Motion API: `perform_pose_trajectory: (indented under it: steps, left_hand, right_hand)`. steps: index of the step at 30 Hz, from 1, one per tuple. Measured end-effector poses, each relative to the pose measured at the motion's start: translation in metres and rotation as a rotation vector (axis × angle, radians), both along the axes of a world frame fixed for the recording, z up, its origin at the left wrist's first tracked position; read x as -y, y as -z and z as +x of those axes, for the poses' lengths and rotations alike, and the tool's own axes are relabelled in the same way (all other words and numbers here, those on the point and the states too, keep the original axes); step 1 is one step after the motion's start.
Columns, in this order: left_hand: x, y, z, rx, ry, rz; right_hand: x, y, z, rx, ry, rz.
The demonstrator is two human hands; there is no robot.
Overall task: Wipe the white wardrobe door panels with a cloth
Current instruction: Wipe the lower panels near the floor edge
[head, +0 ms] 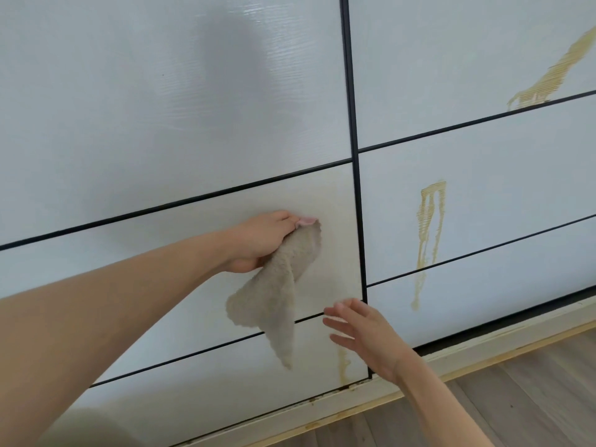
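Note:
My left hand grips a beige fluffy cloth and holds its top against the white wardrobe door panel of the left door. The rest of the cloth hangs down over the black strip below. My right hand is lower right of the cloth, fingers spread and relaxed, close to the panel near the black vertical divider, holding nothing. A faint yellowish smear shows on the panel around the cloth.
The right door carries yellow-brown drip stains, one long run in the middle and one at upper right. Another small drip runs near the left door's bottom corner. A pale base rail and grey wood-look floor lie below.

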State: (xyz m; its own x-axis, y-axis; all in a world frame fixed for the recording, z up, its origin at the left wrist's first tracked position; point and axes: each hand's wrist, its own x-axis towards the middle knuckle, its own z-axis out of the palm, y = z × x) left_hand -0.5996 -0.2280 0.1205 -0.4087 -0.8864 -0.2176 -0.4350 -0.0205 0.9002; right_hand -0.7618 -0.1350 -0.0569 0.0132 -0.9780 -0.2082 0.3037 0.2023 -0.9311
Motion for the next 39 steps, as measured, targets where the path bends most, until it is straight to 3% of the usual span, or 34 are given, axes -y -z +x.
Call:
perform_pose_trajectory:
  steps: [3,6,9,12,15,19,22,25,27,29,31,33,37,39]
  left_hand:
    - [-0.004,-0.007,-0.006,-0.024,0.003,0.0]
    - [-0.005,-0.01,-0.006,-0.075,0.007,0.021]
    - [-0.007,-0.009,-0.005,-0.009,-0.027,-0.012]
    - [-0.005,-0.005,0.001,0.191,-0.041,-0.084]
    - [-0.008,-0.001,0.009,0.464,0.136,-0.194]
    - [-0.008,0.003,0.014,0.853,0.344,-0.349]
    - [-0.006,0.003,0.014,0.769,0.344,-0.352]
    - [-0.009,-0.008,0.007,0.58,0.282,-0.36]
    - [-0.01,-0.015,0.005,0.485,0.25,-0.335]
    - [-0.009,-0.017,0.007,0.447,0.217,-0.323]
    - [-0.007,-0.016,0.013,0.433,0.19,-0.315]
    - [-0.003,-0.011,0.02,0.41,0.203,-0.298]
    - [0.003,-0.001,0.033,0.587,0.244,-0.398]
    - [0.004,0.005,0.037,0.708,0.283,-0.456]
  right_hand:
    - [0.004,-0.003,0.016,0.028,-0.027,-0.036]
    - [0.003,0.007,0.02,0.276,-0.151,-0.003]
    - [0.008,0.008,0.013,0.465,-0.006,-0.115]
    - [0.009,-0.001,-0.001,0.421,0.147,-0.126]
    - [0.011,0.004,-0.017,0.207,0.336,-0.054]
    - [0.005,-0.01,-0.019,0.178,0.364,-0.193]
    - [0.002,-0.018,-0.003,-0.09,0.314,-0.233]
    - [0.002,-0.008,0.023,-0.303,0.059,0.034]
    - [0.002,0.001,0.034,-0.212,-0.136,0.238]
    - [0.002,0.009,0.039,0.092,-0.207,0.221]
    - [0.003,0.006,0.037,0.413,-0.117,0.078]
    - [0.004,0.001,0.03,0.519,0.015,-0.03]
    - [0.007,-0.001,0.014,0.039,0.246,-0.029]
    - [0.008,-0.001,0.007,0.012,0.306,-0.005]
